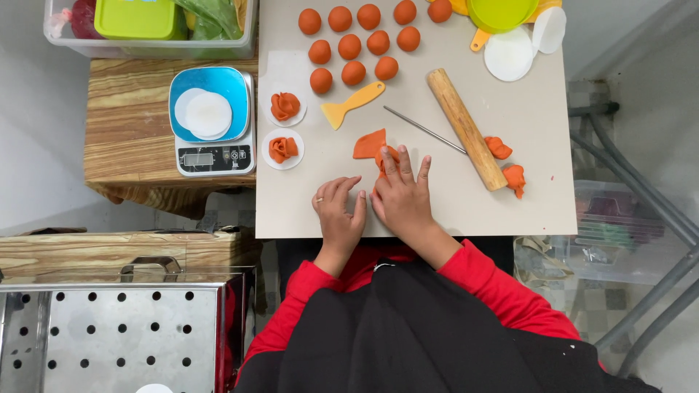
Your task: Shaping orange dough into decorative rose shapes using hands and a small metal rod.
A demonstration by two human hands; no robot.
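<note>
My right hand (403, 196) lies flat on a strip of orange dough (370, 144) on the beige board (524, 145), fingers pressing its near end. Beside it, my left hand (339, 211) rests on the board with fingers curled, touching the right hand's edge; it holds nothing that I can see. Two finished orange dough roses (285, 106) (283, 149) sit on white paper rounds to the left. Several orange dough balls (354, 45) lie at the board's far side.
A wooden rolling pin (466, 128), a thin metal rod (424, 129), dough scraps (508, 164) and a yellow scraper (351, 104) lie on the board. A blue-topped kitchen scale (211, 120) holds white rounds. A perforated steel tray (109, 335) stands at lower left.
</note>
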